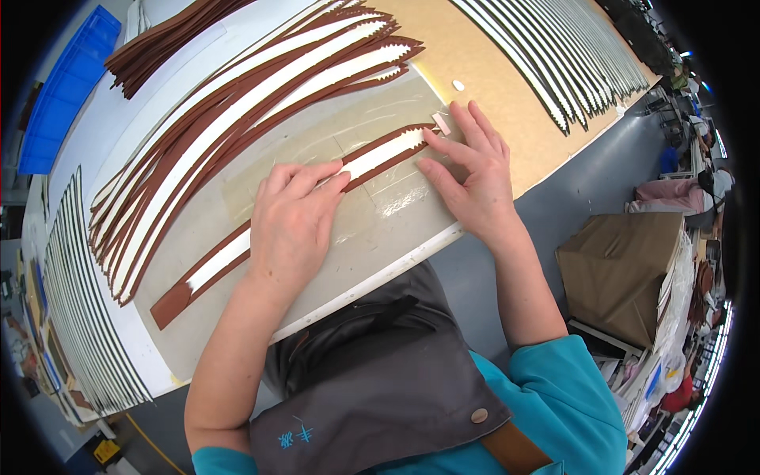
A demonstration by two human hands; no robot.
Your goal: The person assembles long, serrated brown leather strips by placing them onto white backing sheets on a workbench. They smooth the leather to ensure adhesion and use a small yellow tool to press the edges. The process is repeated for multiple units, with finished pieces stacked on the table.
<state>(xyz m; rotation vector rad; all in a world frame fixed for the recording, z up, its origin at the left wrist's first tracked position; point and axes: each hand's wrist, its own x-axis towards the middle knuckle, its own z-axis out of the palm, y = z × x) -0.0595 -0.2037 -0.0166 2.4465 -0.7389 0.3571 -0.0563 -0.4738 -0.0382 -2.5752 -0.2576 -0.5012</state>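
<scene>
A long brown strap (236, 245) with a white middle band lies slantwise on the grey work mat in front of me. Its near left end is plain brown, and the white band ends in a jagged edge at the far right. My left hand (294, 218) lies across the strap with bent fingers, thumb and fingertips closed on its edges near the middle. At the far right end, my right hand (475, 172) has its fingers apart, the index fingertip touching the strap's tip. A small pale pink piece (441, 123) lies beside that tip.
A thick bundle of similar brown-and-white straps (190, 170) lies beyond the strap. Rows of black-and-white strips (554, 59) rest at the far right, more strips (87, 317) at the left. A blue bin (70, 91) stands far left. A brown covered stack (617, 269) is off the table's right.
</scene>
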